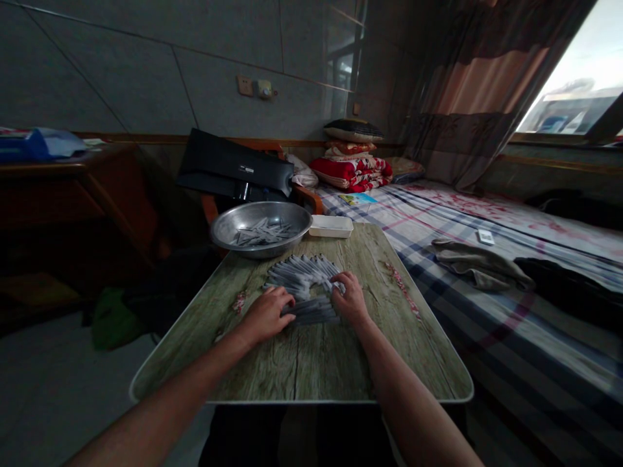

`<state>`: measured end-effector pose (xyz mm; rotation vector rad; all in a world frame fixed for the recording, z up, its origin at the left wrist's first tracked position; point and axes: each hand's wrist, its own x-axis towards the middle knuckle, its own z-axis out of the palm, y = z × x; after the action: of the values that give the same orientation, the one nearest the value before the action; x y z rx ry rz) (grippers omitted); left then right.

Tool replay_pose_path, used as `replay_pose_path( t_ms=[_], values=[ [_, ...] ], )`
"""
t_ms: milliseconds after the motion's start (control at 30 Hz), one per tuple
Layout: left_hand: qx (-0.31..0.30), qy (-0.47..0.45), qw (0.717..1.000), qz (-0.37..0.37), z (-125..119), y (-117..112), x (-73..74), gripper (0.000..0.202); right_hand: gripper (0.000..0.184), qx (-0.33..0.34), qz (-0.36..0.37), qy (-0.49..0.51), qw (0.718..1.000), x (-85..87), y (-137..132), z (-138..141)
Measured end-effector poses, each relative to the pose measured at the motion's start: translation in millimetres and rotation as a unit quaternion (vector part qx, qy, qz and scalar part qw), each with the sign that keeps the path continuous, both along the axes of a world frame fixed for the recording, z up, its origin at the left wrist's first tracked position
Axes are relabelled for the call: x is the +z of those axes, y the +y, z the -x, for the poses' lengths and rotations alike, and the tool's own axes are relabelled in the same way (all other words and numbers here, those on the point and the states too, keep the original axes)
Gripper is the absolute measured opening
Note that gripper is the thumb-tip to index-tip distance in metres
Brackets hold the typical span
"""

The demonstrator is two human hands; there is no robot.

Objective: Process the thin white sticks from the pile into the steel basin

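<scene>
Wood-print tabletop (pixel 311 370) bears a curved bank of slim grey sticks (pixel 299 275), the left hand (pixel 267 316) and right hand (pixel 350 298) bracing it from both sides, fingers pressed together and curled over, seemingly keeping it packed, with more sticks (pixel 263 232) in a steel basin (pixel 287 217) beyond

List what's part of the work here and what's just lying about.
Part of the work: left hand, right hand, curved pile of slim grey sticks, steel basin holding more of them, wood-print tabletop.

Just lying about: white plastic tray, black monitor, stacked bedding, crumpled cloth on the bed.
</scene>
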<state>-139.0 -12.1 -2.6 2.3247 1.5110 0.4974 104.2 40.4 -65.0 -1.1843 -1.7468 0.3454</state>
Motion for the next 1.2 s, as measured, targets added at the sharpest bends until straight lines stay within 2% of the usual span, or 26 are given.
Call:
replay_pose_path(
  t_ms=[167,533,667,867,933,1000,1067,1100,1133,1200],
  values=[
    [0.000,0.063,0.998,-0.006,-9,-3,-2.3,0.012,0.020,0.025,0.017,-0.035,0.999,0.0,0,1],
    [0.001,0.021,0.999,0.026,-18,9,-11.8,0.010,0.018,0.075,-0.002,-0.076,0.994,3.5,-6,9],
    [-0.007,0.035,0.999,0.005,-19,9,-13.8,0.012,0.013,0.109,-0.005,-0.112,0.988,8.0,-15,16],
    [-0.019,0.042,0.998,-0.053,-30,10,-3.5,0.021,0.014,0.149,-0.011,-0.165,0.975,13.3,-21,28],
    [-0.019,0.009,0.997,-0.075,-37,11,3.4,0.020,0.014,0.155,0.004,-0.147,0.977,11.8,-18,29],
    [0.012,-0.068,0.990,-0.122,-46,11,10.1,0.018,0.016,0.137,0.036,-0.084,0.986,9.4,-14,27],
    [0.080,-0.196,0.962,-0.171,-57,10,14.5,0.025,0.015,0.110,0.087,0.018,0.990,7.7,-10,24],
    [0.118,-0.279,0.936,-0.181,-63,10,15.3,0.032,0.014,0.107,0.114,0.079,0.985,7.5,-9,22],
    [0.151,-0.371,0.900,-0.174,-70,10,15.2,0.038,0.013,0.118,0.141,0.140,0.973,8.0,-8,21],
    [0.189,-0.547,0.809,-0.103,-85,12,12.3,0.043,0.013,0.178,0.185,0.251,0.933,10.9,-9,19]
  ],
)
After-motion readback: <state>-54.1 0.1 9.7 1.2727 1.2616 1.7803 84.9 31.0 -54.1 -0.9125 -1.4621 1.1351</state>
